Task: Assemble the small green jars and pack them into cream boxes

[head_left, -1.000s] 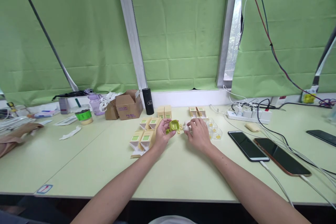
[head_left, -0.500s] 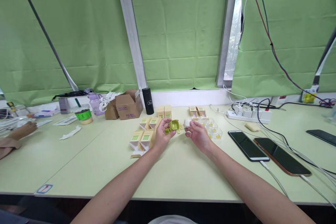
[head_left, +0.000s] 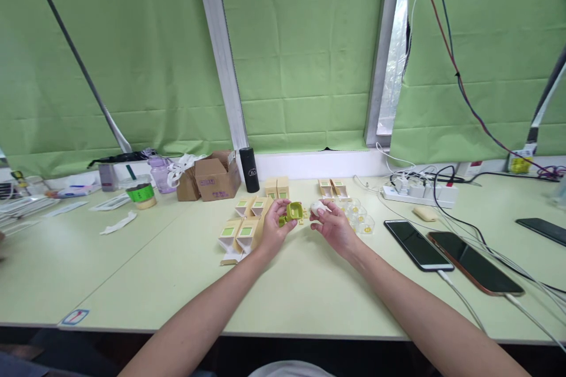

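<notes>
My left hand [head_left: 275, 225] is closed on a small olive-green case [head_left: 294, 211], its hollow square side facing me. Just right of it, my right hand [head_left: 335, 227] pinches a small white rounded piece [head_left: 318, 207] between thumb and fingers. A narrow gap separates the two pieces. Small yellow-green parts [head_left: 303, 216] lie on the table between my hands, partly hidden. Beside my left hand stand several cream cartons [head_left: 246, 232] with green squares. Clear round cups [head_left: 366, 224] with yellow centres sit to the right of my right hand, some behind it.
Two phones [head_left: 418, 246] with cables lie at the right, near a white power strip [head_left: 419, 194]. Behind are more cartons [head_left: 333, 189], a black cylinder [head_left: 250, 170] and a cardboard box [head_left: 217, 177]. A drink cup [head_left: 141, 191] and a crumpled tissue [head_left: 118, 223] are at left.
My right hand has rolled palm-up and turned the white piece, which now sits slightly further right. My left hand stays nearly still. Another person's hand at far left reached in and drew back.
</notes>
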Tool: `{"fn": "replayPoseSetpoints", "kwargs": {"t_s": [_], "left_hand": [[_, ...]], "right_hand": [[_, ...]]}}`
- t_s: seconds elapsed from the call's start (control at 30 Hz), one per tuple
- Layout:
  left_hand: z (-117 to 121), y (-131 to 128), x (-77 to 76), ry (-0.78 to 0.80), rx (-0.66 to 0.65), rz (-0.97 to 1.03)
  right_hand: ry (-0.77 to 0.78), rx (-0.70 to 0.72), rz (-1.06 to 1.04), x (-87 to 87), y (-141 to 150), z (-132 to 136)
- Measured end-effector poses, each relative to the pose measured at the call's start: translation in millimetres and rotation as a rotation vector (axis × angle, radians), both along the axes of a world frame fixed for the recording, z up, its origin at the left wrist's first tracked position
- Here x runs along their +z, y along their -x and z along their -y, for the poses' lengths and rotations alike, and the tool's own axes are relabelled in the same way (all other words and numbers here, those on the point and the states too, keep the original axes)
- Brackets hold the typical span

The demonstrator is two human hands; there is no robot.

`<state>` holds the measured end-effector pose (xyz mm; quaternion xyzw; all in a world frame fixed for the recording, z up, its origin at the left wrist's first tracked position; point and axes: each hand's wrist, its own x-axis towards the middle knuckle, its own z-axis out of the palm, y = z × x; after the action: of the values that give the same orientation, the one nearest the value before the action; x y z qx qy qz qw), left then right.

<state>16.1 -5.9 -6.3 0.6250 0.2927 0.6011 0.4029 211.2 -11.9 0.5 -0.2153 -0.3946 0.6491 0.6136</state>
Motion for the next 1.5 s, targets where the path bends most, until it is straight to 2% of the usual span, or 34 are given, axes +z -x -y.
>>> {"fn": "replayPoseSetpoints", "kwargs": {"t_s": [0.43,0.63,0.77,0.93,1.23,1.5], "left_hand": [[-1,0,-1.8,-0.002,0.088,-0.058],[-3,0,-1.8,-0.021,0.196,-0.118],[-3,0,-1.7,-0.033,0.235,-0.143],[-3,0,-2.5,-0.029,0.234,-0.167],[1,-3,-0.6,-0.133,0.278,-0.24],[8,-7,2.8,-0.16,0.298,-0.285]], "right_hand": [[-0.046,-0.012,0.038,1.0,4,-1],[0.069,-0.049,0.098,-1.6,4,-5],[0.088,-0.004,0.07,-2.9,2,-7],[0.029,-0.038,0.056,-1.4,2,-6],[-0.069,-0.115,0.232,-3.7,6,-4],[-0.1,-0.137,0.285,-6.0,7,-6]]}}
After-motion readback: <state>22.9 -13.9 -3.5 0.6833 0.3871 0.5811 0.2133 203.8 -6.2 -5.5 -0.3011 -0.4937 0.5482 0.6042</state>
